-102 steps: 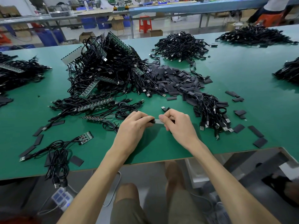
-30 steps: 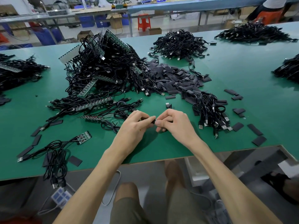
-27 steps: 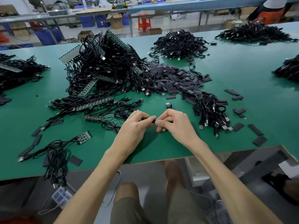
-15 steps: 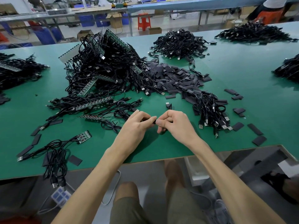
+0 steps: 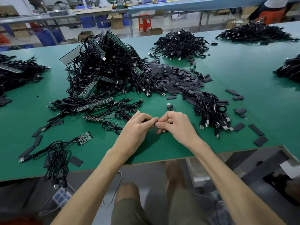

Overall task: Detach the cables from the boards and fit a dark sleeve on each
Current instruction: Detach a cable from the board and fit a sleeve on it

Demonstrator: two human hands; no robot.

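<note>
Green table [image 5: 243,82]: big tangle of cables and boards [image 5: 110,67] at far left-centre. The heap of loose dark sleeves [image 5: 172,78] sits just right of it, touching. Smaller bundle of cables [image 5: 211,111] is right of the hands, probably the finished ones.

Left hand [image 5: 135,129] and right hand [image 5: 177,125] meet fingertip to fingertip near the table's front edge. Both are curled tight, pinching one small dark piece [image 5: 156,123] between them. It's mostly hidden. I read it as a sleeve going onto a cable end, but can't tell how far on. A plug [image 5: 168,105] pokes out behind the right hand, likely that cable's other end.

To do it well:
- Squeeze the sleeve mouth open.
- Feed straight, no twist.
- Push until it seats over the joint.
- Pinch short, close to the mouth, or the sleeve buckles.
</note>
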